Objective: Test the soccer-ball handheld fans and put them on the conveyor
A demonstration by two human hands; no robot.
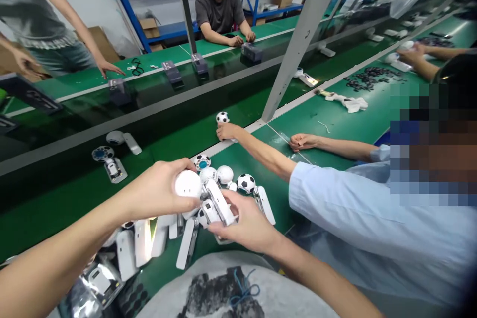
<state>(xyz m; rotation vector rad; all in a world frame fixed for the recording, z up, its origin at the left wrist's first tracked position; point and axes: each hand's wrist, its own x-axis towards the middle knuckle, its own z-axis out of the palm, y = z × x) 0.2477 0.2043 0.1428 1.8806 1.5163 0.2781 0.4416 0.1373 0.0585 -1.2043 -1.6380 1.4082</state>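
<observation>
White round shell (188, 184) is sitting just above the near edge of the green bench (335, 119), over a heap of white parts (149, 243). Left hand (164, 191) is gripping it, fingers curled over the top, thumb underneath. Right hand (246, 226) is pinching a white rectangular base piece (218, 203), fingers closed narrowly around its lower end, tilted so its upper end is touching the shell.

Looks like the mating step: shell and base are being brought together, not obviously seated yet. Can't tell from here whether any clip or peg is engaged; the joint is hidden behind the left fingers.

Judging by the pose, the next move is calling for lining up the base end with the shell's opening and pressing square, left hand bracing. Risk: going in skewed and popping off.

Around it: football-patterned ball (246, 183) and two plain white balls (225, 175) lying just beyond the hands. A co-worker in a light-blue sleeve (335, 203) is reaching across from the right, one hand (227, 130) touching another football-patterned ball (222, 117) at the conveyor belt (74, 194) edge, the other hand (303, 141) fisted on the bench. Finished-looking units (112, 159) are riding the belt. More people are working on the far side.
</observation>
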